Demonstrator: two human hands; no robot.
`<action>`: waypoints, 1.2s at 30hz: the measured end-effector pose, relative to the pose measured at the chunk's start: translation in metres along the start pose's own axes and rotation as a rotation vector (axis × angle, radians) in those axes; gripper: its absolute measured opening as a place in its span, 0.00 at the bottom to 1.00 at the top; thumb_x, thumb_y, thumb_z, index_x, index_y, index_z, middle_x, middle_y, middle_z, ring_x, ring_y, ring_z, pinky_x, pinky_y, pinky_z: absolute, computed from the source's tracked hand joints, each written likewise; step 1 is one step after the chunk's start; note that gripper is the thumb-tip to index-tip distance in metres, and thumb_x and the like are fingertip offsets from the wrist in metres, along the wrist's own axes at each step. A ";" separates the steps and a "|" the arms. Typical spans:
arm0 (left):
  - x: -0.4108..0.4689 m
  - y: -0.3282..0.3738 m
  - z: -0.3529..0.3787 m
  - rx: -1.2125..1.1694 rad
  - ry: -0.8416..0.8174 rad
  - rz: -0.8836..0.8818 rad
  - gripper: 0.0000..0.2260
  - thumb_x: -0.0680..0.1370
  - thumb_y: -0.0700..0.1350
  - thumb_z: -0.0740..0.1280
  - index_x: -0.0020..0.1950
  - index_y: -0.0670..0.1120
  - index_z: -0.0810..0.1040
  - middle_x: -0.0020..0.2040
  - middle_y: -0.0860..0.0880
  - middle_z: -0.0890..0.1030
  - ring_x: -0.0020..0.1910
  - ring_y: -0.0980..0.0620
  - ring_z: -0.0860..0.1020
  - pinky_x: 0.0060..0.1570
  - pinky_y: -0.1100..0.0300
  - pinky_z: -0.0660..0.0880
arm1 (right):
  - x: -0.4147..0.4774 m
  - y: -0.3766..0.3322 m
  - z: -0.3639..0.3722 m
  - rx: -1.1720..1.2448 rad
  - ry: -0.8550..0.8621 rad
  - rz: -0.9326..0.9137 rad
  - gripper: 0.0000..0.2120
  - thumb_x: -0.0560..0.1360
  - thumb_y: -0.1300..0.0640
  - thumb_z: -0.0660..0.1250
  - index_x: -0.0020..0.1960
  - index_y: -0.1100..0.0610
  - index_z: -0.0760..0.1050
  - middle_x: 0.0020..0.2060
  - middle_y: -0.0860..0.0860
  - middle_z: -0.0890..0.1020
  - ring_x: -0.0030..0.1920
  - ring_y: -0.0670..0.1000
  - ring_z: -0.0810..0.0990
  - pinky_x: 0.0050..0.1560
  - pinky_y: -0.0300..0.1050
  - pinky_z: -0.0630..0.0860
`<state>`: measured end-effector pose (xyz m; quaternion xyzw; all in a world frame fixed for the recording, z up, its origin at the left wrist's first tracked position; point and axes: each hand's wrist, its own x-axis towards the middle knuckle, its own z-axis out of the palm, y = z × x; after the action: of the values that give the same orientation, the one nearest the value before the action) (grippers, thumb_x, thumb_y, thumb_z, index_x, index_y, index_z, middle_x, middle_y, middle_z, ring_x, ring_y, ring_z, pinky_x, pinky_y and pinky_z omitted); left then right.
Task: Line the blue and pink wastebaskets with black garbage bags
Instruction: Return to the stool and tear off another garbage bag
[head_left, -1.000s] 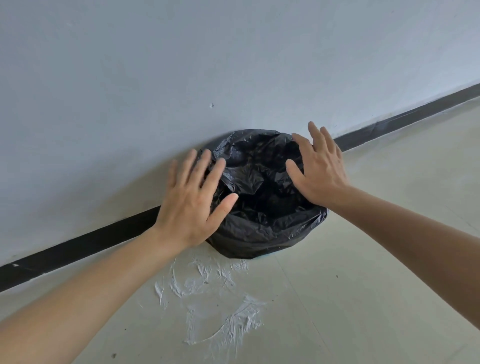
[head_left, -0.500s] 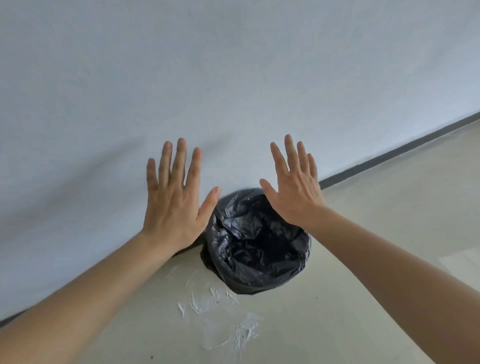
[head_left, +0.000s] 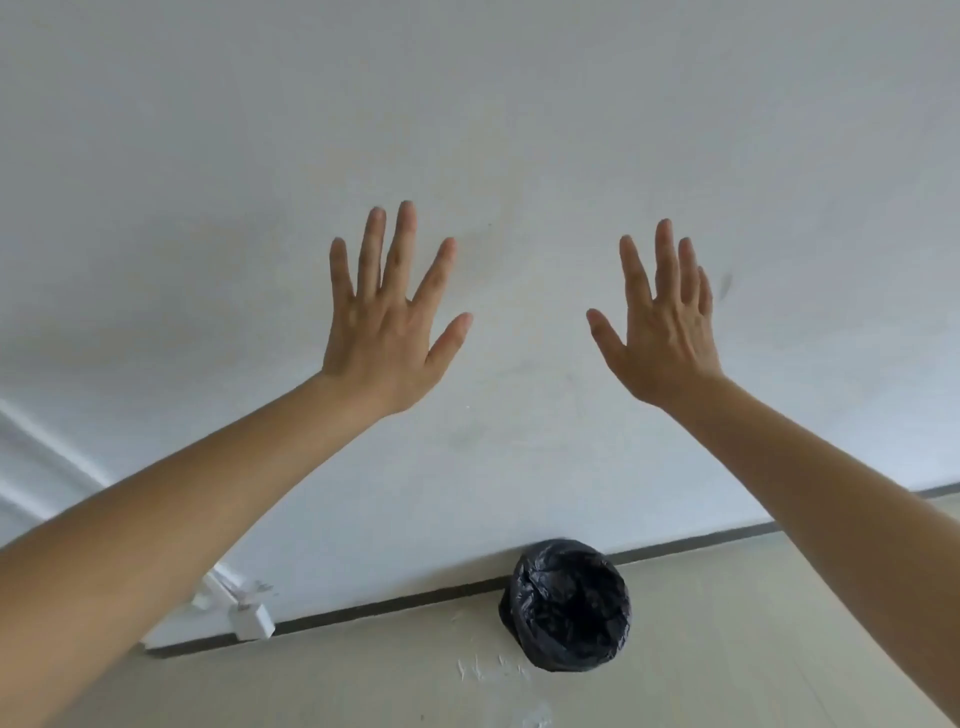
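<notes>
My left hand (head_left: 387, 332) and right hand (head_left: 662, 332) are raised with fingers spread, holding nothing. Far below, a bin (head_left: 569, 605) by the wall wears its black bag (head_left: 540, 587), seemingly finished. No second bin is in view.

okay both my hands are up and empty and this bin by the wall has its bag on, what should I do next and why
Probably lower both hands and turn to find the other wastebasket. The black garbage bag already covers this bin by the wall, with its mouth open. Your left hand and right hand are spread, holding nothing. No second bin shows here.
</notes>
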<state>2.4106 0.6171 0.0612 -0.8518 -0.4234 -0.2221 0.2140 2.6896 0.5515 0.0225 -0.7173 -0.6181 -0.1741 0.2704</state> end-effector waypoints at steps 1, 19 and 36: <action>-0.002 -0.011 -0.029 -0.007 -0.002 -0.071 0.30 0.81 0.62 0.49 0.79 0.49 0.54 0.80 0.38 0.48 0.78 0.36 0.46 0.72 0.32 0.49 | 0.011 -0.021 -0.015 0.033 0.017 -0.036 0.36 0.79 0.41 0.57 0.80 0.54 0.46 0.78 0.61 0.44 0.77 0.66 0.46 0.74 0.65 0.50; -0.475 -0.149 -0.360 0.595 -0.023 -1.094 0.31 0.81 0.62 0.48 0.80 0.48 0.49 0.80 0.40 0.42 0.78 0.39 0.42 0.74 0.37 0.48 | -0.113 -0.564 -0.081 0.672 -0.056 -1.045 0.35 0.80 0.40 0.55 0.80 0.54 0.47 0.78 0.62 0.46 0.77 0.67 0.47 0.74 0.65 0.53; -0.776 -0.318 -0.511 0.766 -0.060 -1.559 0.32 0.79 0.62 0.49 0.78 0.46 0.57 0.79 0.38 0.51 0.78 0.37 0.51 0.72 0.36 0.57 | -0.366 -1.008 -0.135 0.867 -0.279 -1.466 0.35 0.80 0.41 0.56 0.80 0.54 0.46 0.78 0.60 0.43 0.77 0.65 0.46 0.74 0.62 0.54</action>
<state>1.6289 0.0231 0.0971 -0.1937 -0.9372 -0.1251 0.2615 1.6480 0.2702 0.0894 0.0143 -0.9645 0.0364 0.2612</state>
